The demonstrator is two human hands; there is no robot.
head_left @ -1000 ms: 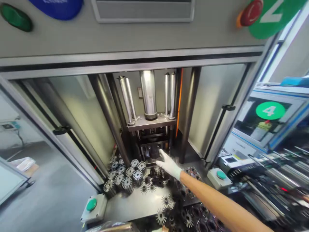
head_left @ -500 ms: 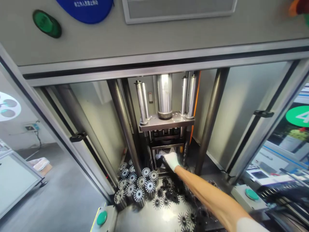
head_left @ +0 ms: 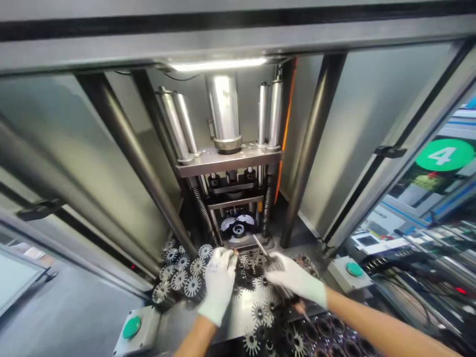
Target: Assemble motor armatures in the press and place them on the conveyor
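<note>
My gloved left hand (head_left: 219,282) is low in the middle, right of the slotted metal cores (head_left: 192,286). Its fingers are curled together at a small copper-coloured piece (head_left: 235,252). My gloved right hand (head_left: 290,277) wraps round a slotted metal core with a long shaft (head_left: 262,245) that points up and left. Beyond both hands stands the press, its round fixture (head_left: 238,229) uncovered below the metal plate (head_left: 230,161). Black star-shaped pieces (head_left: 259,312) lie on the metal table between and below my hands.
Steel columns (head_left: 316,144) flank the press. Boxes with green buttons stand at left (head_left: 138,329) and right (head_left: 349,273). Copper-wound parts (head_left: 334,332) fill the lower right. An orange cable (head_left: 286,134) runs behind.
The right hand has pulled back from the press fixture and now holds a core with a shaft. The left hand has come into view. The camera view has moved closer and lower.
</note>
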